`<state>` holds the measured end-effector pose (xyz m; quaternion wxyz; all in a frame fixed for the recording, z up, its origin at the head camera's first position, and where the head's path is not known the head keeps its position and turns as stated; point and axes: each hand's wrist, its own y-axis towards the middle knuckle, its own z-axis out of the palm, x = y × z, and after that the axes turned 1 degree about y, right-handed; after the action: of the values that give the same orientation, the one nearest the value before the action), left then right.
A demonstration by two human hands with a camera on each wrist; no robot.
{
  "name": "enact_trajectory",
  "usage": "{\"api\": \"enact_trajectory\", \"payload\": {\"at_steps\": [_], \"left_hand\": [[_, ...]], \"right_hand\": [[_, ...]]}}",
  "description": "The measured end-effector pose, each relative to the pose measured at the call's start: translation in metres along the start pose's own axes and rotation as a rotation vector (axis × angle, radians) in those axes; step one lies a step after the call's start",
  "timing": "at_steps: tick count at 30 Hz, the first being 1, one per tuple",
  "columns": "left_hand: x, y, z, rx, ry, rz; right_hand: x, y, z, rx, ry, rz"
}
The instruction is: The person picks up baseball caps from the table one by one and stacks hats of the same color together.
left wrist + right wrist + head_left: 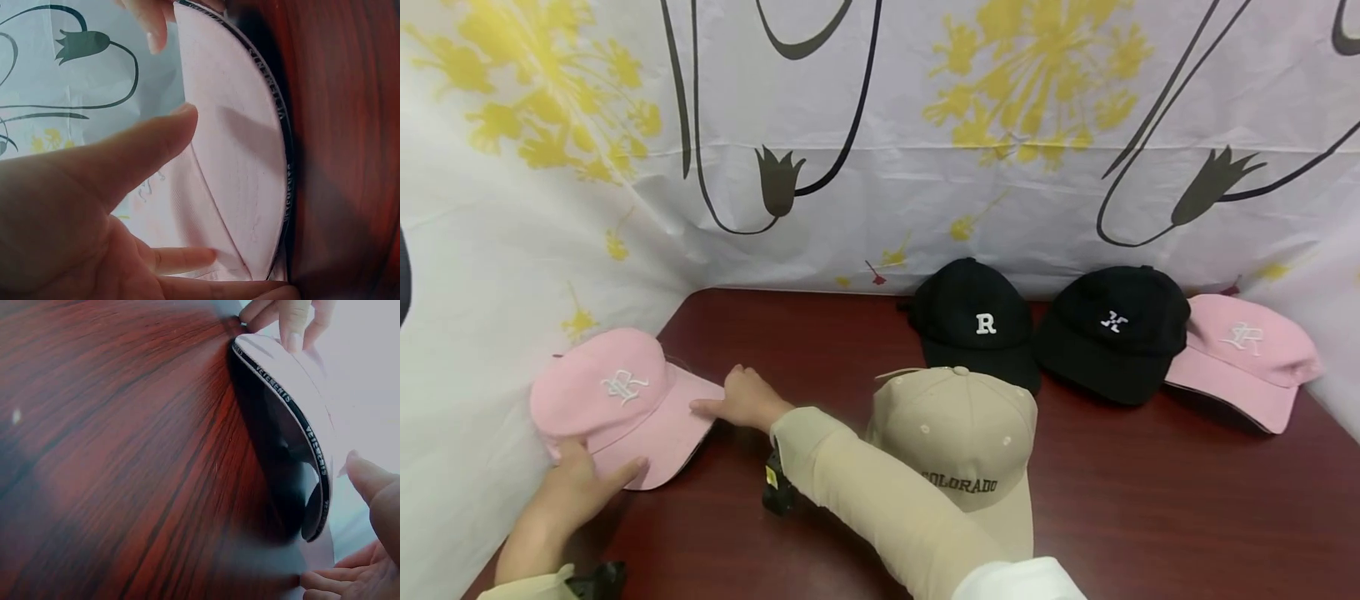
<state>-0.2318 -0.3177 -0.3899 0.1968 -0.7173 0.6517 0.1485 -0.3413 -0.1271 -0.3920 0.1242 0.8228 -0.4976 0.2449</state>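
Note:
A pink cap (632, 400) with a white embroidered emblem lies at the table's left end, brim turned toward the lower right. My left hand (568, 492) is at its near side, thumb (181, 122) over the brim and fingers stretched along the crown's side. At the far corner of the brim is my right hand (748, 400). Its thumb and loosely bent fingers stand apart on either side of that corner, with gaps visible in the right wrist view. Lettering runs along the dark brim edge (290, 400). The fingertips' exact contact is partly hidden.
A beige cap (958, 433) lettered COLORADO stands beyond my right forearm, which partly covers it. Two black caps (973, 308) and another pink cap (1243, 350) line the back right of the dark red table (1150, 500). A patterned white curtain (880, 108) hangs behind.

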Motion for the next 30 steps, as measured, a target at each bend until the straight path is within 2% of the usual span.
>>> {"api": "enact_trajectory", "payload": {"at_steps": [8,12,16,20,26,30], "left_hand": [[-0.011,0.002,0.004,0.038,0.005,-0.066],[-0.013,0.001,0.005,0.028,-0.015,-0.072],[-0.013,0.002,0.006,-0.012,-0.055,-0.061],[-0.014,0.003,0.007,-0.083,-0.102,-0.061],[-0.019,0.001,0.012,-0.206,-0.146,-0.069],[-0.021,0.001,0.012,-0.219,-0.145,-0.111]], "right_hand": [[0.005,0.002,0.003,-0.037,-0.056,-0.01],[0.006,0.001,0.003,-0.03,-0.024,0.001],[0.005,-0.001,0.001,-0.014,0.042,0.04],[0.003,-0.004,-0.001,-0.002,0.093,0.064],[0.005,-0.005,-0.002,-0.013,0.102,0.098],[0.007,-0.006,-0.002,-0.026,0.062,0.086]]}}
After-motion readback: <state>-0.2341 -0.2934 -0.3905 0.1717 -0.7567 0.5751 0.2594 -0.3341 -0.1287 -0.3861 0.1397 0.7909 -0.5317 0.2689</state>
